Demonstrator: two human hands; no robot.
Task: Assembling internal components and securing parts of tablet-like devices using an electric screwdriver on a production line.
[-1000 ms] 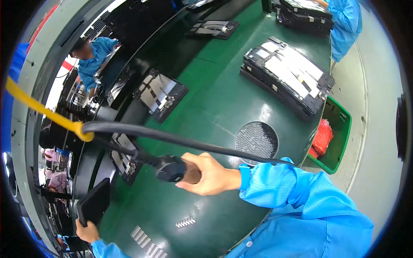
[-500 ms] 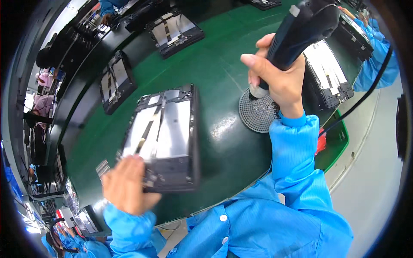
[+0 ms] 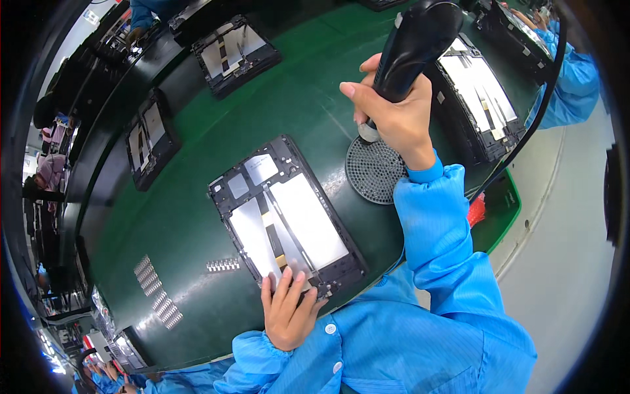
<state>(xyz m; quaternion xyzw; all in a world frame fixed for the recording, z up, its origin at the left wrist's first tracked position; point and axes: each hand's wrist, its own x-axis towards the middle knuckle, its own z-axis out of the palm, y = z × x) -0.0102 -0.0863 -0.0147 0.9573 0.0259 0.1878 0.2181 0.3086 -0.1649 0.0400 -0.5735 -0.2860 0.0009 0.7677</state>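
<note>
Far left, a black ledge (image 3: 104, 174) bordered the green table (image 3: 190, 217); strips of small metal parts (image 3: 157, 292) lay there. Next, an opened tablet (image 3: 295, 217) lay flat near the front edge, the left hand (image 3: 287, 322) pressing its lower end, fingers slightly apart! The right hand's (image 3: 403, 118) fingers clamped a black handheld tool (image 3: 413, 52) near a round perforated disc (image 3: 374, 174); rightward stood a green bin (image 3: 505, 220).

Perforated dish (image 3: 373, 174): right rim behind sleeve (image 3: 433, 217). Above dish: black tool (image 3: 419, 43), top cut off. Right of dish: green bin (image 3: 504, 223), part hidden. Left of dish: device (image 3: 289, 220), edge partly under left hand (image 3: 291, 318).
</note>
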